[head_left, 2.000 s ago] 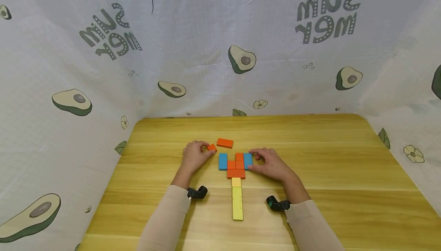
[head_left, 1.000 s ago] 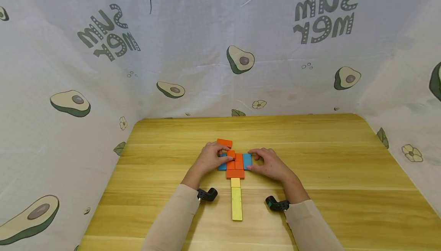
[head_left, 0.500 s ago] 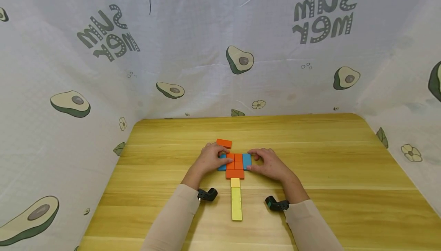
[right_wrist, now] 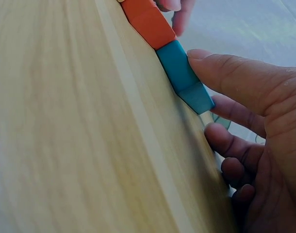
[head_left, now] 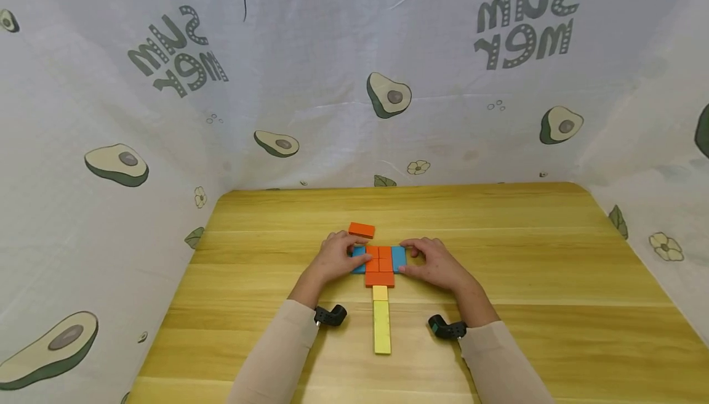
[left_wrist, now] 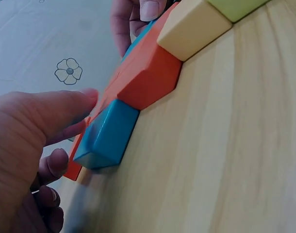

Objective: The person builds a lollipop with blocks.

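Observation:
In the head view my left hand (head_left: 334, 259) reaches over the left blue block (left_wrist: 109, 136), partly covering it. Its thumb and forefinger pinch a small orange block (head_left: 373, 250), which lies level with the orange blocks around it. On the other side, my right hand (head_left: 436, 264) holds the right blue block (head_left: 398, 258) between thumb and forefinger at its near and far ends. Several small orange blocks fill the middle between the blue ones. A wider orange block (head_left: 380, 279) lies just below them, followed by a short pale yellow block (head_left: 380, 293) and a long yellow-green one (head_left: 382, 328).
A loose orange block (head_left: 362, 230) lies slightly turned behind the arrangement, close to the left fingers. The wooden table (head_left: 498, 219) has rounded far corners. A white curtain (head_left: 332, 114) with avocado prints hangs around its back and sides.
My left hand has brought the small orange block from the left into the gap beside the left blue block, then lowered it level with the others. My right hand has stayed at its blue block.

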`<state>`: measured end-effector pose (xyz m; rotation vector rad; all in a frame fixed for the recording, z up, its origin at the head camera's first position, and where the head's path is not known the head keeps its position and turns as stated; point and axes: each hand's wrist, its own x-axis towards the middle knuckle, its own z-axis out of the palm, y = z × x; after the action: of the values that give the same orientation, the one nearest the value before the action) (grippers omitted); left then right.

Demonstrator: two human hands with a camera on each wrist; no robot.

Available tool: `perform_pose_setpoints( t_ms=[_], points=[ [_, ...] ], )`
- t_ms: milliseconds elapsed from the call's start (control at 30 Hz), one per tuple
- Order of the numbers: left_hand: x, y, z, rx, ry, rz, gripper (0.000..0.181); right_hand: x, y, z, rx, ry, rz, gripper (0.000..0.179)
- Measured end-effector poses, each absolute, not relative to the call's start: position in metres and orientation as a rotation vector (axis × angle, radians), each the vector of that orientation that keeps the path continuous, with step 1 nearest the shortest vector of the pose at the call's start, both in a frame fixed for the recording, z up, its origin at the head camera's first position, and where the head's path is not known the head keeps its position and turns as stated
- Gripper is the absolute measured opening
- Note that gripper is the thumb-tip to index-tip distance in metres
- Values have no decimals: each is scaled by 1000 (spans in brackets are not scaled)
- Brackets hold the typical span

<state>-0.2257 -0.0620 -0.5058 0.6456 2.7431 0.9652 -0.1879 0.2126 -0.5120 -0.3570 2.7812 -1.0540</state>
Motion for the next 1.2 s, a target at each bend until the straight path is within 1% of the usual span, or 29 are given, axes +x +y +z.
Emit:
perform_pose_setpoints(
  t_ms=[167,300,600,833,1200],
  points=[
    [-233,-66,-507,613,2734,1133,32,-188,213,-512,-361,2770,-1068,55],
    [-247,-66,-505,613,2745,1243,31,-188,213,-511,-356,2770,-1083,55],
    [-268,-65,-505,476,2858,1051,34,-187,214,-512,-368,2768,-1088,54],
    [-271,-67,-510,397,2840,1069,31,-188,213,-512,-373,2766,-1095,54],
    [-266,-72,-516,339,2716,1329,27,-186,214,-511,-377,2773,-1089,54]
  ],
)
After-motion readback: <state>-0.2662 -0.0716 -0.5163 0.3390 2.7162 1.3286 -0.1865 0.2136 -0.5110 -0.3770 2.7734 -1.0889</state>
